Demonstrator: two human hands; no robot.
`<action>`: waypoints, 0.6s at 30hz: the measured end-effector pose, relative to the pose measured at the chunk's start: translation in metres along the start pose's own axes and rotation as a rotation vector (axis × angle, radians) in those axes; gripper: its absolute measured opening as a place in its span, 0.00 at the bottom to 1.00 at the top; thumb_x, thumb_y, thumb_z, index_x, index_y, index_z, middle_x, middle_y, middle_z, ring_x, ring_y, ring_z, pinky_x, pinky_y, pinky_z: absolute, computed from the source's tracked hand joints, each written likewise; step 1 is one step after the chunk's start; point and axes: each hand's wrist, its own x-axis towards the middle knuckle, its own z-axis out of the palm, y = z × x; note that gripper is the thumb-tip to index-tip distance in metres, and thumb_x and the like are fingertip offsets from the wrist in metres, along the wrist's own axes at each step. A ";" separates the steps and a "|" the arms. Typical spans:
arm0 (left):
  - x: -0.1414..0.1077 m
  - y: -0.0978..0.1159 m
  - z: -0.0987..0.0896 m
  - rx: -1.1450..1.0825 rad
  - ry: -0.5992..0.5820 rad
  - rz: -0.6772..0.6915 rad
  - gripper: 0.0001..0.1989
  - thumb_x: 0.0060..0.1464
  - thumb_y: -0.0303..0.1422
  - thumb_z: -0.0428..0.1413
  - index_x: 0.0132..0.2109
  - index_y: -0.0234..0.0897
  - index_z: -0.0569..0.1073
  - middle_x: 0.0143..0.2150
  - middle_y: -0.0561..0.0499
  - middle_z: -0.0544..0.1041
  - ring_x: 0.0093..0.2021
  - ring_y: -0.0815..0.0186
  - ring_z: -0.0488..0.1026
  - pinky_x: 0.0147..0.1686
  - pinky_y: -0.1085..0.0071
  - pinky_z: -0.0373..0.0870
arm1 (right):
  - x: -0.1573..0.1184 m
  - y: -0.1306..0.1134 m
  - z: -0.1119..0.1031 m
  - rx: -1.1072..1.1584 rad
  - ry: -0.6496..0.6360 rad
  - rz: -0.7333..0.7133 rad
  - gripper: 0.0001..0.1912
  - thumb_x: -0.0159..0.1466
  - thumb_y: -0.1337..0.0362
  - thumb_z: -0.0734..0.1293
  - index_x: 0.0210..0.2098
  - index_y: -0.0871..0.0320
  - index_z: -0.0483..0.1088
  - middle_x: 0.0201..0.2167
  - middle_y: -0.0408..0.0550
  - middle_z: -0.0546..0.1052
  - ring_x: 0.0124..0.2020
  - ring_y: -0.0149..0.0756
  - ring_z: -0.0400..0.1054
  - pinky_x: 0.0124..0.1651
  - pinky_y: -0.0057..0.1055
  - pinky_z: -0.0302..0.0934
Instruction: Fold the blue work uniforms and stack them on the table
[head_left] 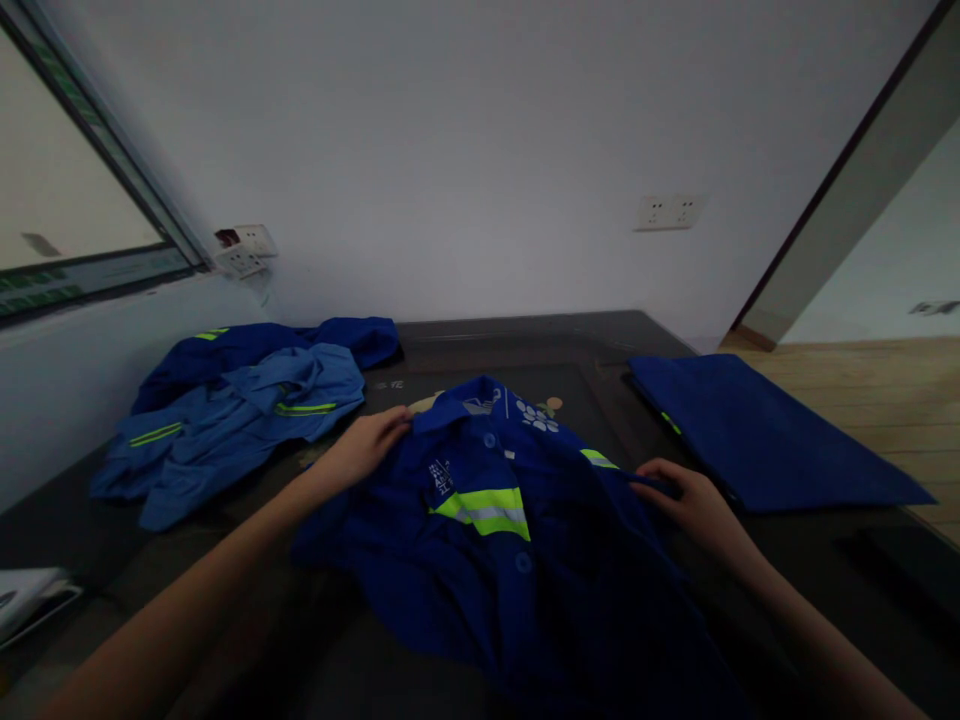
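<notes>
A dark blue work shirt (472,560) with a collar, buttons, white print and yellow-silver reflective strips lies spread on the dark table in front of me. My left hand (375,438) pinches its shoulder beside the collar. On the other side, my right hand (682,500) grips a fold of the cloth near the reflective strip at the right. The shirt's lower part is rumpled and falls into shadow toward me.
Rumpled light blue and dark blue garments (247,405) lie at the table's back left. A flat, folded blue garment (765,430) rests at the right edge, near a dark flat object (907,570). White devices (34,600) sit at the left. A wall (450,160) stands behind the table (525,335).
</notes>
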 end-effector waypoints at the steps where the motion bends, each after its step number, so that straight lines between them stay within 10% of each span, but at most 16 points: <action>1: -0.002 0.003 -0.006 0.060 0.078 -0.007 0.16 0.59 0.41 0.42 0.43 0.38 0.71 0.38 0.47 0.77 0.40 0.58 0.74 0.43 0.65 0.69 | 0.002 -0.004 -0.002 -0.003 0.031 -0.012 0.20 0.55 0.44 0.67 0.29 0.55 0.73 0.29 0.48 0.79 0.32 0.44 0.73 0.37 0.38 0.67; 11: 0.011 0.076 -0.130 0.151 0.370 0.153 0.19 0.58 0.41 0.42 0.40 0.34 0.71 0.43 0.48 0.76 0.46 0.61 0.72 0.56 0.60 0.64 | 0.040 -0.144 -0.099 -0.160 0.584 -0.365 0.08 0.59 0.58 0.69 0.32 0.57 0.74 0.30 0.47 0.77 0.33 0.38 0.70 0.38 0.34 0.62; 18: -0.191 0.194 -0.203 0.236 1.009 0.427 0.24 0.62 0.36 0.44 0.51 0.13 0.66 0.36 0.53 0.69 0.50 0.50 0.71 0.45 0.44 0.57 | -0.108 -0.273 -0.175 -0.228 1.080 -0.857 0.22 0.61 0.56 0.66 0.42 0.72 0.73 0.36 0.50 0.79 0.36 0.31 0.70 0.36 0.32 0.58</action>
